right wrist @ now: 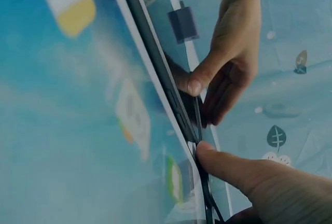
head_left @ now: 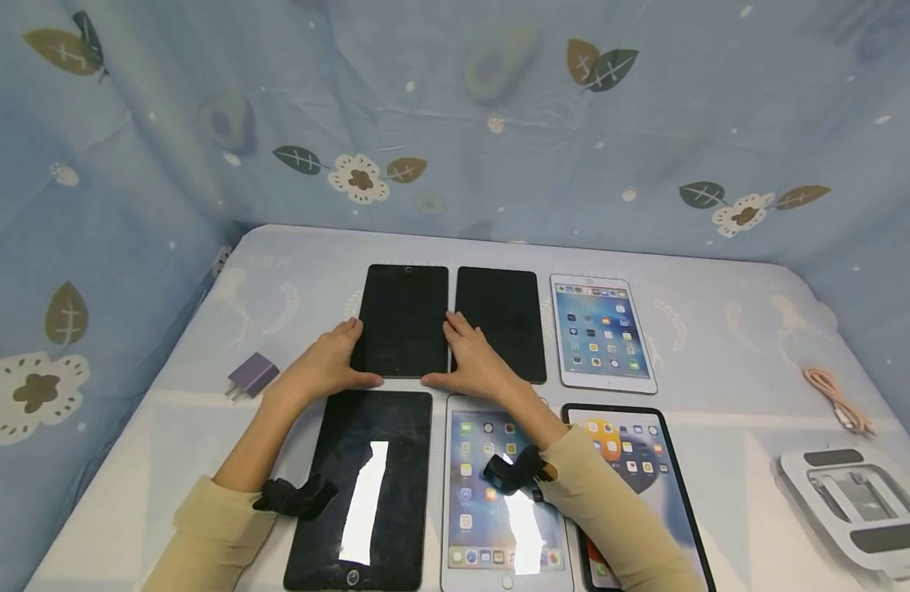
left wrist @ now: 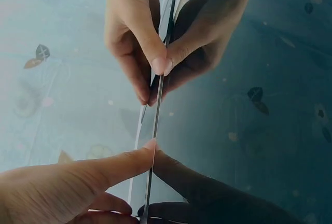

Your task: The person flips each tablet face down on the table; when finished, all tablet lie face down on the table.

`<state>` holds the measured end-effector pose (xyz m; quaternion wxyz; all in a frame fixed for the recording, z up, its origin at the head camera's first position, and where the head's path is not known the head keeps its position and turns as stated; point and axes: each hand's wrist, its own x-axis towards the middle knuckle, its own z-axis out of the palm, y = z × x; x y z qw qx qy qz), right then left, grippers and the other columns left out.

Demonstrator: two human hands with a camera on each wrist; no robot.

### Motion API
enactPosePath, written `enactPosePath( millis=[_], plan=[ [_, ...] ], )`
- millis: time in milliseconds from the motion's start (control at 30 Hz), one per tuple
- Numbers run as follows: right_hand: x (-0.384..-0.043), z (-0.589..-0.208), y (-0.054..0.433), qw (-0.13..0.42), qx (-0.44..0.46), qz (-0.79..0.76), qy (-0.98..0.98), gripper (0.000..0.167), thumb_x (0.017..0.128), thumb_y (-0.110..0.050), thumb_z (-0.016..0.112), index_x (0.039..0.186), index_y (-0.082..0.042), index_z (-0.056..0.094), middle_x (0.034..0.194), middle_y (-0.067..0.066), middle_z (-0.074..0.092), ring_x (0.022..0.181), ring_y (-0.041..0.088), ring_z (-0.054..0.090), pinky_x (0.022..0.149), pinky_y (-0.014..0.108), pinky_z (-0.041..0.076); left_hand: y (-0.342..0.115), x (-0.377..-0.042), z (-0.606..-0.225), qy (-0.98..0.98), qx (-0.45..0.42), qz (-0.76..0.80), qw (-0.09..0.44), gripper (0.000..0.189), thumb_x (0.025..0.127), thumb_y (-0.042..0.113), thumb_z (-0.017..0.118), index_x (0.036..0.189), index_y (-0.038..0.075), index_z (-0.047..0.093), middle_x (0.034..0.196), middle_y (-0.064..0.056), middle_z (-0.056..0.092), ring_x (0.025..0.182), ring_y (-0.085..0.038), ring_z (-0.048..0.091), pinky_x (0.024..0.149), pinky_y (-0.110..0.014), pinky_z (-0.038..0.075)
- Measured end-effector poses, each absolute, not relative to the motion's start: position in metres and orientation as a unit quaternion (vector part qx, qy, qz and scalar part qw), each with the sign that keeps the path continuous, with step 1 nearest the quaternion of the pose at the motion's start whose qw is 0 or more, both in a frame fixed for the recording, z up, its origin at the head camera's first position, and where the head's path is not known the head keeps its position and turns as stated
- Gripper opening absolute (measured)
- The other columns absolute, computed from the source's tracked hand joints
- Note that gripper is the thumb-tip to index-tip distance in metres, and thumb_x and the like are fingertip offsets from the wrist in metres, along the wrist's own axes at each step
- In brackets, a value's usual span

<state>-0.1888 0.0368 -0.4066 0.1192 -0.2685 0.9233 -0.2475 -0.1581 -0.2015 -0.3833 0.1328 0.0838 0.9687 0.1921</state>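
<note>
A black tablet (head_left: 403, 325) with a dark screen lies at the back left of the table. My left hand (head_left: 325, 362) grips its near left corner, with fingers along the side and thumb at the near edge. At the near right corner, my right hand (head_left: 477, 362) holds it the same way, with fingers in the narrow gap beside a second black tablet (head_left: 502, 325). Both thumbs show at the dark edge in the left wrist view, where my left hand (left wrist: 67, 187) is below and my right hand (left wrist: 135, 22) above. Undersides of the fingers are partly hidden.
In front lie a large black tablet (head_left: 336, 485), a white tablet (head_left: 469, 493) and a black-framed tablet (head_left: 639, 444) under my right forearm. A smaller white tablet (head_left: 602, 333) is back right. A purple charger (head_left: 253, 374) sits left; a cable (head_left: 839, 399) and white stand (head_left: 861, 501) sit right.
</note>
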Motion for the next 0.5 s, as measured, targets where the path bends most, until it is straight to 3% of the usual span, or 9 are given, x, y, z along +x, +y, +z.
enactPosePath(
  millis=[133, 333, 500],
  plan=[
    [-0.1864, -0.409, 0.0363, 0.116, -0.248, -0.258, 0.927, 0.098, 0.08, -0.045, 0.074, 0.147, 0.01, 0.026, 0.161, 0.019, 0.01, 0.15, 0.031, 0.007, 0.12, 0.051, 0.012, -0.1984, -0.1584, -0.3838, 0.968, 0.09, 0.193, 0.134, 0.097, 0.081, 0.037, 0.076, 0.144, -0.016, 0.025, 0.153, -0.033, 0.021, 0.141, -0.048, 0.025, 0.112, -0.057, 0.029],
    [-0.187, -0.4094, 0.0342, 0.154, -0.202, -0.341, 0.905, 0.094, 0.081, -0.039, 0.074, 0.147, 0.008, 0.027, 0.162, 0.018, 0.005, 0.149, 0.034, -0.009, 0.113, 0.065, -0.011, -0.197, -0.1581, -0.3843, 0.967, 0.089, 0.192, 0.139, 0.095, 0.082, 0.036, 0.075, 0.144, -0.016, 0.025, 0.154, -0.032, 0.02, 0.141, -0.047, 0.023, 0.113, -0.057, 0.028],
    [-0.1894, -0.4055, 0.0327, 0.185, -0.147, -0.47, 0.851, 0.08, 0.084, -0.026, 0.07, 0.144, 0.01, 0.031, 0.162, 0.016, 0.004, 0.148, 0.031, -0.016, 0.11, 0.061, -0.023, -0.199, -0.158, -0.3832, 0.965, 0.092, 0.195, 0.149, 0.093, 0.083, 0.035, 0.074, 0.143, -0.017, 0.025, 0.154, -0.033, 0.017, 0.142, -0.048, 0.02, 0.114, -0.057, 0.026]
  ],
)
